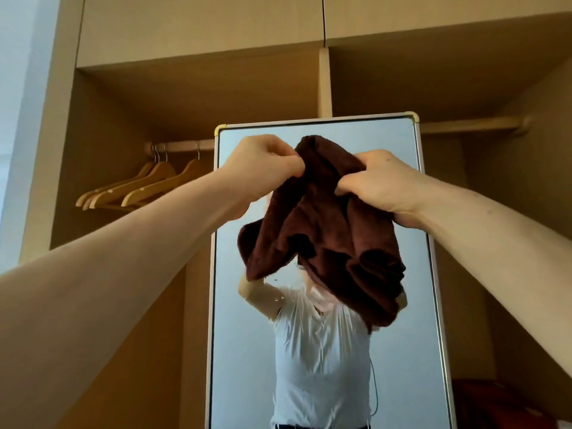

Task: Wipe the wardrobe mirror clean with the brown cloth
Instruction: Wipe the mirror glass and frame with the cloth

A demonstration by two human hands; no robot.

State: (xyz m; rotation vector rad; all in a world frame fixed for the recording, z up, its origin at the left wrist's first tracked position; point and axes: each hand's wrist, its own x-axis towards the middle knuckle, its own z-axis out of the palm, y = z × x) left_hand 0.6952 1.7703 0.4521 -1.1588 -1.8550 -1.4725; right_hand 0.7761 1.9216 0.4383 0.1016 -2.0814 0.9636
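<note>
I see open air between me and the mirror (402, 351); its lower glass and right side lie unobstructed. The brown cloth (325, 230), bunched between my left hand (263, 168) and right hand (380, 184), blocks the upper middle. To the left, wooden hangers (133, 187) on the rail (182, 146) crowd that bay.

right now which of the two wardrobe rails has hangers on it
The left rail, beside the mirror's left edge: wooden hangers hang from it. The right rail is bare.
</note>
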